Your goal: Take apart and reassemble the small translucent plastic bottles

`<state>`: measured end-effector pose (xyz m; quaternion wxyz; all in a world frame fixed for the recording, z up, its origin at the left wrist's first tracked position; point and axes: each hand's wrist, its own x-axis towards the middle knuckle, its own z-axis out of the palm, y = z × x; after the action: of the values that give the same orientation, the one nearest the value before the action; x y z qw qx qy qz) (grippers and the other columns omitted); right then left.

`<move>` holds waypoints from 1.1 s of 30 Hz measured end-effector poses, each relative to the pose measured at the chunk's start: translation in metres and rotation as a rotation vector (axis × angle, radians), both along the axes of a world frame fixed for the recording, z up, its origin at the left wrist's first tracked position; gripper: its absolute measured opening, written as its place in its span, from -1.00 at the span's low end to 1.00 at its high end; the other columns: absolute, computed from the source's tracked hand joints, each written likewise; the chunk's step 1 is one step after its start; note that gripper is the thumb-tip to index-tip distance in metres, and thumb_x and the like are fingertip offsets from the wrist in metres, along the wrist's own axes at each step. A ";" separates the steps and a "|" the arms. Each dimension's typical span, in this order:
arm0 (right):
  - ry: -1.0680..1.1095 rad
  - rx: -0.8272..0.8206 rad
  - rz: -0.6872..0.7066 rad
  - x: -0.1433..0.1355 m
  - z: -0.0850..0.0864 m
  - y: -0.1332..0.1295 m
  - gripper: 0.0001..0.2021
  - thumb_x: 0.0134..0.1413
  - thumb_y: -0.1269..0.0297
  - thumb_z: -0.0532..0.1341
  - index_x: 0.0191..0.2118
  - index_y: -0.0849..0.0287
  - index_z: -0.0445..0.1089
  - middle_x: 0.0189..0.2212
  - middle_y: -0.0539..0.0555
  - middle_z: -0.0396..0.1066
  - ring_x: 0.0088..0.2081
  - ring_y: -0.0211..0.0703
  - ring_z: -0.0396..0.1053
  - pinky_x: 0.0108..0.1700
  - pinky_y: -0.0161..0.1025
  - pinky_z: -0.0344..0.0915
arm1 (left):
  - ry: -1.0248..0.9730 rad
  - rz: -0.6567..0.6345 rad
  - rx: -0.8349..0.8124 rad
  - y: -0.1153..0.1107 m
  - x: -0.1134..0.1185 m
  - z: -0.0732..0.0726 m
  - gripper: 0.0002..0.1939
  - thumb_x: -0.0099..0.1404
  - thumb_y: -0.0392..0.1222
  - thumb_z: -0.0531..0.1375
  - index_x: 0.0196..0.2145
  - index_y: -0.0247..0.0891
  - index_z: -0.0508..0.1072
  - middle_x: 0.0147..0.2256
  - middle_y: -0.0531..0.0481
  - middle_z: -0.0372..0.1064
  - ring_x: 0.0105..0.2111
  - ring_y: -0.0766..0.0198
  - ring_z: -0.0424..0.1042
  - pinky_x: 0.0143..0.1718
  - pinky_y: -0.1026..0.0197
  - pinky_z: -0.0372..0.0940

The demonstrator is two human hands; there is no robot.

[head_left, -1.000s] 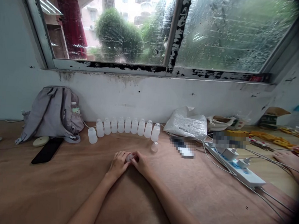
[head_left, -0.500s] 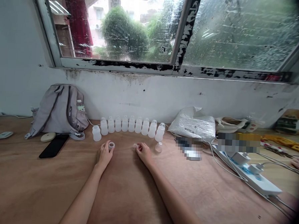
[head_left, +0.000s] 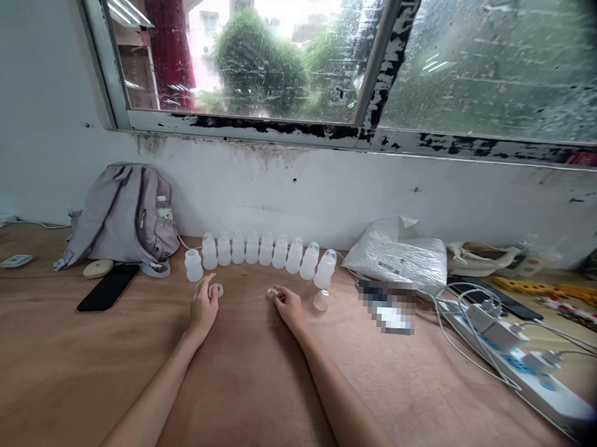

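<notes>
My left hand (head_left: 205, 306) has its fingers around a small translucent ring (head_left: 217, 290) on the wooden table. Further right, my right hand (head_left: 289, 308) pinches a small clear piece (head_left: 273, 293) at its fingertips. Several white bottles with clear caps stand in a curved row behind my hands, one of them a capped bottle (head_left: 325, 269) at the right end. The bottle without a cap (head_left: 193, 266) stands at the left end. A clear dome cap (head_left: 321, 300) rests on the table to the right of my right hand.
A grey backpack (head_left: 123, 218), a black phone (head_left: 107, 287) and a round cream item (head_left: 98, 268) lie on the left. On the right are a silvery plastic bag (head_left: 401, 255) and a white power strip (head_left: 535, 376) with tangled cables. A wall and window stand behind.
My left hand has shifted slightly left with the ring. My right hand stays nearly in place with the clear piece. The view has turned a little to the right.
</notes>
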<state>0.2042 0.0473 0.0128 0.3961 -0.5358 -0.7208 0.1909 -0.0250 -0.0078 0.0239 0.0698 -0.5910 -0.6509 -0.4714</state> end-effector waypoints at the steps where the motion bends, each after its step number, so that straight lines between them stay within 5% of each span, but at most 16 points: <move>1: -0.002 -0.001 0.006 0.000 0.000 0.001 -0.71 -0.10 0.37 0.07 -0.21 0.18 0.39 -0.48 0.03 0.42 -0.46 -0.22 0.34 -0.37 -0.31 0.25 | 0.033 -0.014 0.024 0.000 -0.002 0.009 -0.69 0.26 -0.21 -0.11 -0.06 -0.26 0.21 -0.08 -0.12 0.27 -0.04 0.21 0.23 -0.03 0.15 0.12; 4: -0.007 -0.003 0.014 0.000 0.002 0.001 -0.72 -0.13 0.41 0.06 -0.25 0.18 0.41 -0.51 0.03 0.42 -0.46 -0.22 0.34 -0.37 -0.32 0.25 | 0.211 -0.012 -0.009 0.014 -0.017 0.044 -0.70 0.24 -0.20 -0.10 -0.11 -0.24 0.26 -0.11 -0.09 0.29 -0.04 0.20 0.21 0.01 0.16 0.07; 9: -0.015 0.004 0.015 -0.001 0.007 -0.001 -0.76 -0.10 0.38 0.05 -0.30 0.16 0.41 -0.53 0.03 0.42 -0.47 -0.22 0.34 -0.40 -0.33 0.23 | 0.279 0.063 -0.136 0.067 -0.054 0.097 -0.63 0.15 -0.12 0.01 -0.11 -0.34 0.28 -0.09 -0.20 0.27 -0.03 0.06 0.17 -0.01 0.07 0.04; 12: -0.037 0.020 0.020 -0.002 0.009 -0.005 -0.80 -0.05 0.32 0.06 -0.35 0.15 0.41 -0.54 0.03 0.41 -0.48 -0.21 0.33 -0.44 -0.35 0.19 | 0.283 0.123 -0.261 0.093 -0.066 0.108 -0.55 0.05 0.00 0.08 -0.19 -0.39 0.33 -0.20 -0.30 0.34 -0.10 -0.09 0.23 -0.13 -0.03 0.12; 17: -0.095 0.060 0.033 -0.004 0.010 -0.013 -0.83 -0.03 0.32 0.07 -0.31 0.10 0.37 -0.42 0.04 0.41 -0.36 -0.20 0.33 -0.40 -0.36 0.13 | 0.255 0.227 -0.396 0.109 -0.067 0.103 -0.56 -0.02 0.07 0.12 -0.32 -0.37 0.39 -0.30 -0.35 0.37 -0.18 -0.25 0.26 -0.26 -0.17 0.14; 22: -0.128 0.061 0.022 -0.006 0.009 -0.013 -0.82 -0.02 0.31 0.07 -0.26 0.08 0.32 -0.44 0.02 0.40 -0.37 -0.21 0.33 -0.41 -0.37 0.11 | 0.261 0.255 -0.347 0.105 -0.054 0.099 -0.69 0.06 -0.04 0.07 -0.38 -0.35 0.40 -0.26 -0.35 0.34 -0.10 -0.21 0.19 -0.20 -0.17 0.12; 26: -0.136 0.068 0.017 -0.006 0.007 -0.010 -0.83 -0.03 0.34 0.06 -0.27 0.08 0.31 -0.47 0.01 0.40 -0.39 -0.20 0.33 -0.43 -0.36 0.09 | 0.284 0.219 -0.221 0.093 -0.042 0.114 -0.71 0.06 -0.12 0.08 -0.28 -0.34 0.37 -0.14 -0.26 0.28 -0.03 -0.06 0.12 -0.07 -0.03 0.08; 33: -0.127 0.020 0.003 -0.005 0.007 -0.007 -0.80 -0.03 0.34 0.06 -0.23 0.08 0.31 -0.46 0.02 0.41 -0.39 -0.18 0.34 -0.45 -0.34 0.08 | 0.095 0.053 0.127 0.019 0.006 0.148 -0.62 0.15 0.02 0.04 -0.15 -0.27 0.24 -0.20 -0.07 0.30 -0.15 0.12 0.27 -0.11 0.11 0.16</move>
<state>0.1991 0.0401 0.0194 0.3548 -0.5419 -0.7471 0.1497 -0.0186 0.0107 0.1715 0.1504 -0.5896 -0.6311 -0.4810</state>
